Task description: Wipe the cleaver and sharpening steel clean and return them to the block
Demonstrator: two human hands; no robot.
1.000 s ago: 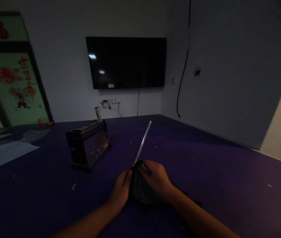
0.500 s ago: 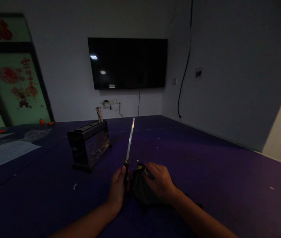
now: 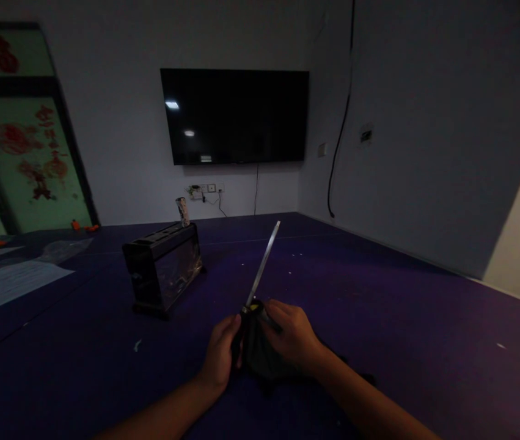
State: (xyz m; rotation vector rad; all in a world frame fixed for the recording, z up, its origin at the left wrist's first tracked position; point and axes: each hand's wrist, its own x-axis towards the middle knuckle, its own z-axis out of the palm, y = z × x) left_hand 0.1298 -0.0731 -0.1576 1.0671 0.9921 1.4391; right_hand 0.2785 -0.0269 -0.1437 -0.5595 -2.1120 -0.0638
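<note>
My left hand (image 3: 223, 348) is closed round the dark handle of a tool with a long, slim, shiny metal blade (image 3: 263, 263). The blade points up and leans to the right; whether it is a knife seen edge-on I cannot tell. Close on its right, my right hand (image 3: 294, 333) grips a dark grey, soft-looking item (image 3: 262, 354) with a yellow patch at its upper edge. The blade's base is beside that patch; whether they touch is unclear. Farther left stands a black holder with slots on top and clear sides (image 3: 175, 269), a light patterned handle (image 3: 183, 211) sticking up from it.
The purple surface (image 3: 379, 305) has small white scraps (image 3: 137, 346) on it. Printed paper (image 3: 16, 284) and a clear plastic bag (image 3: 65, 247) lie at the left, with orange pieces (image 3: 90, 228) farther back. A television (image 3: 241, 116) hangs on the wall.
The blade has swung to the right, and its base has come closer to the yellow patch on the grey item. My right hand has barely moved.
</note>
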